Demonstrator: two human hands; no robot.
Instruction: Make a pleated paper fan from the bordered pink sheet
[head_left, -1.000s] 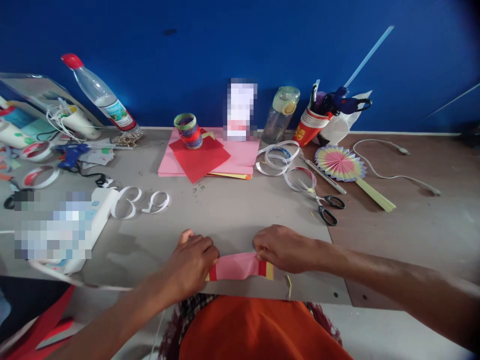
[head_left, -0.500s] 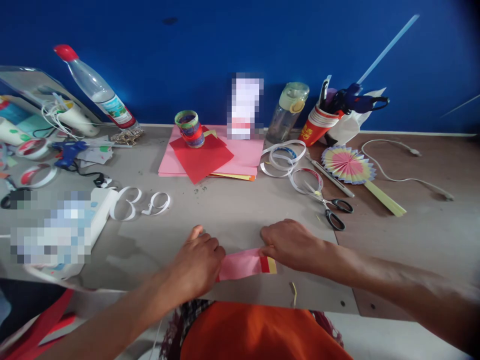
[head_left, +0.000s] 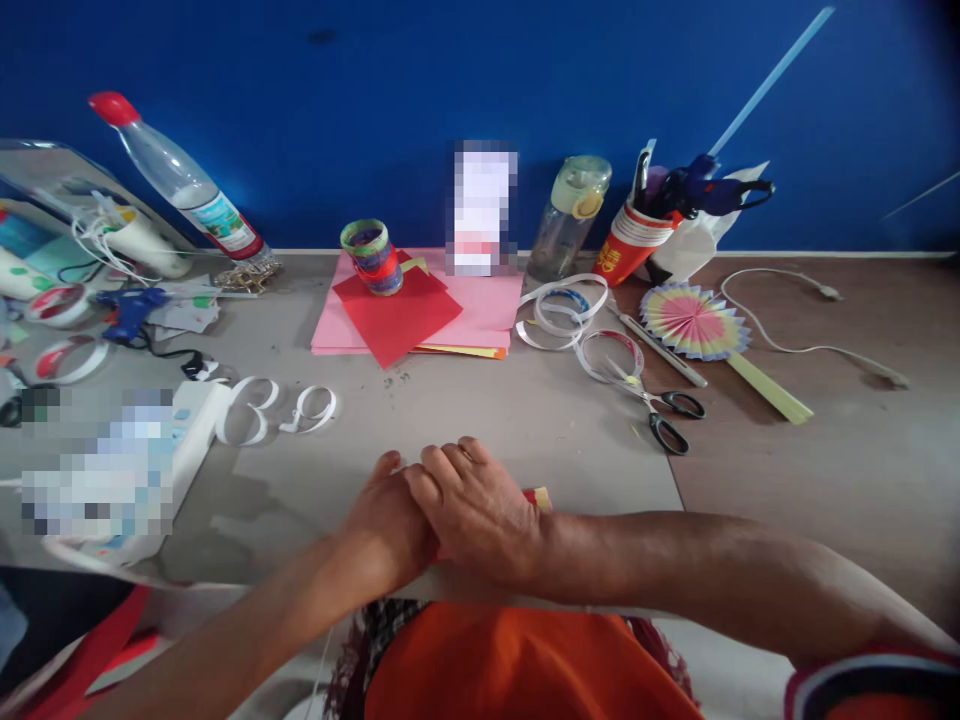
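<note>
My left hand [head_left: 386, 530] is closed at the left end of a pink paper strip with a red and yellow end [head_left: 538, 496], low on the desk near its front edge. Over the left hand's fingers and the strip lies my right hand [head_left: 480, 510], fingers curled and pressing down. Most of the strip is hidden beneath the hands; its red and yellow end shows past the right wrist, and a sliver of red shows below. The right hand's fingertips are out of sight.
Beyond the hands are pink sheets [head_left: 487, 310], red paper [head_left: 397, 320] and a small painted cup [head_left: 373, 258]. Scissors [head_left: 660, 410], tape rolls [head_left: 611, 355] and a pleated paper fan [head_left: 694, 320] lie right. A white power strip [head_left: 199, 420] and bottle [head_left: 191, 190] stand left.
My right hand has moved left, from the strip's right end onto my left hand, covering the pink middle. The left hand has stayed about where it was.
</note>
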